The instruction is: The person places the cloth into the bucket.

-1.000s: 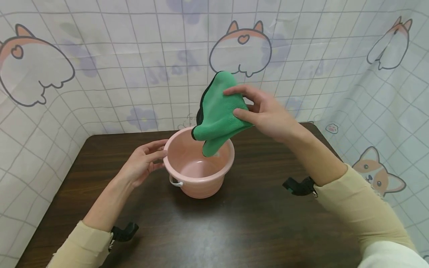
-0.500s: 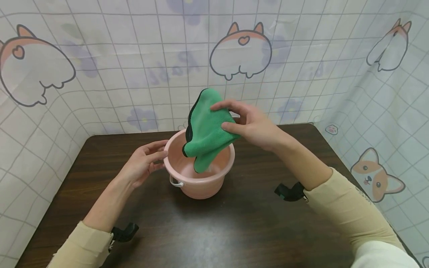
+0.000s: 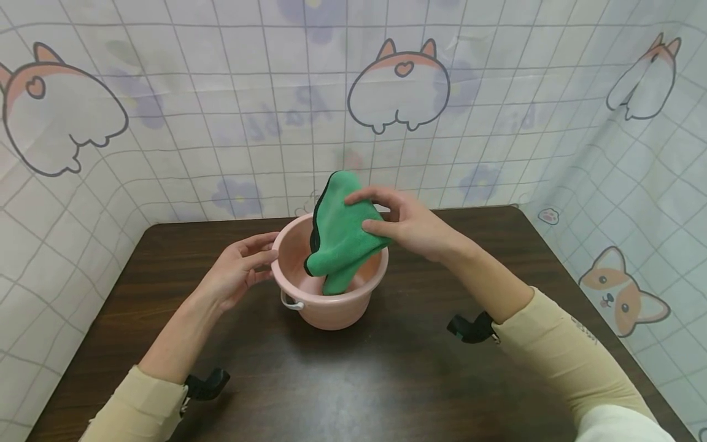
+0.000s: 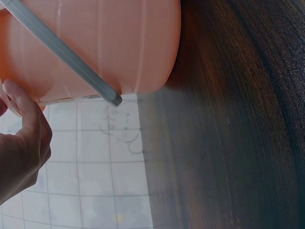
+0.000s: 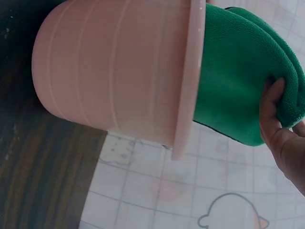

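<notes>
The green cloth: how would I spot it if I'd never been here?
Find the dark wooden table, then the pink bucket on it. At the bucket's mouth, in the right hand, is the green cloth: fuzzy and black-edged, unlike the smooth pink bucket.

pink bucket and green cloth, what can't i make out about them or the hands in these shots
Head view: part of the pink bucket's inside, behind the green cloth.
Head view: some fingers of the right hand, behind the green cloth.
Left wrist view: the handle's upper end and part of the left hand, cut off by the edge.
Right wrist view: the green cloth's lower end, behind the bucket wall.
</notes>
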{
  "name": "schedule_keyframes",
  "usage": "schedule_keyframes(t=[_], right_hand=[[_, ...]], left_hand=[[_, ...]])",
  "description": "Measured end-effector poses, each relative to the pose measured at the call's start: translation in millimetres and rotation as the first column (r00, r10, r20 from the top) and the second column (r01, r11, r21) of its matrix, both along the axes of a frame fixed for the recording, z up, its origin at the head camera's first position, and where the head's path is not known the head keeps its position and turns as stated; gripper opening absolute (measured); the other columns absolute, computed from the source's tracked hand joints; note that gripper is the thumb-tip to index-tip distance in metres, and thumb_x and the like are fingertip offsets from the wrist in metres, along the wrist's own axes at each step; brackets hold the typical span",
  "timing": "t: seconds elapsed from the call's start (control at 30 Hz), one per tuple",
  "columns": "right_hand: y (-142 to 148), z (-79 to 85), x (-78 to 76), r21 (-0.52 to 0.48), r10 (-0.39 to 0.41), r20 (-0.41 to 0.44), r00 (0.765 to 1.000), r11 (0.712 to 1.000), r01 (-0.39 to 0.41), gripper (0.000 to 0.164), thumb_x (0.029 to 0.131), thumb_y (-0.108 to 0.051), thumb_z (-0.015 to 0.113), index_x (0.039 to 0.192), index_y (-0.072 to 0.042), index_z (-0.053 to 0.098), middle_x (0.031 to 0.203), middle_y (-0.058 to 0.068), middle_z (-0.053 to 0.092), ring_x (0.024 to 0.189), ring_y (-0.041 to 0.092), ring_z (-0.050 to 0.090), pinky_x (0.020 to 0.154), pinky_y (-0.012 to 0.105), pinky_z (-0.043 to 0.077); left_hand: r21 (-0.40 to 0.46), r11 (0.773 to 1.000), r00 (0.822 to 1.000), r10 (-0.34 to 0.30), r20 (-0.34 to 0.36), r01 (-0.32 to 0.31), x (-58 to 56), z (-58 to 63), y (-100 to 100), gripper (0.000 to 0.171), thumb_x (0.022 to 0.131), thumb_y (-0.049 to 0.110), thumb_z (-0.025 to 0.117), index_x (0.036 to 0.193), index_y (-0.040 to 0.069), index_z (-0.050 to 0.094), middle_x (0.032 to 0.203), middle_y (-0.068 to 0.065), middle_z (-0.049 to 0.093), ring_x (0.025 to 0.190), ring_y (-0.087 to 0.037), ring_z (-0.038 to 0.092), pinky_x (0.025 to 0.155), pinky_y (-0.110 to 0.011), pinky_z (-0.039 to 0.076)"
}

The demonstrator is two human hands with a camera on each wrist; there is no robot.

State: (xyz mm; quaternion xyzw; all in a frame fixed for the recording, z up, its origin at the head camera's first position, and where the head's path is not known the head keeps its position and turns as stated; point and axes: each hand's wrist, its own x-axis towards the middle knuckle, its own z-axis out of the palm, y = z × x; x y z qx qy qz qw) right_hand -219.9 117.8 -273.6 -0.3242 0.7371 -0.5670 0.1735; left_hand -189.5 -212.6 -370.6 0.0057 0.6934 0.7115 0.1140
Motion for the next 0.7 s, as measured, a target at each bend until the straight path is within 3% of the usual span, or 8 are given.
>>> schedule_keyframes(t=[0.7], right_hand=[[-5.8,-29.8,-7.4,0.052,-0.023,-0.006,1.0,0.998,0.023,0.026,0.103,-0.01,0.064,0.128,-0.011,0.067,0.142,0.005,0.056,0.128,0.023,0.056,0.1,0.044,0.05]], left_hand=[[0.017,1.0,1.0,-0.018,-0.021,0.018,1.5,-0.5,-0.5,0.056,0.103,0.01,0.063,0.153,-0.002,0.041,0.139,-0.018,0.05,0.108,-0.016,0.063,0.087,-0.03,0.058]])
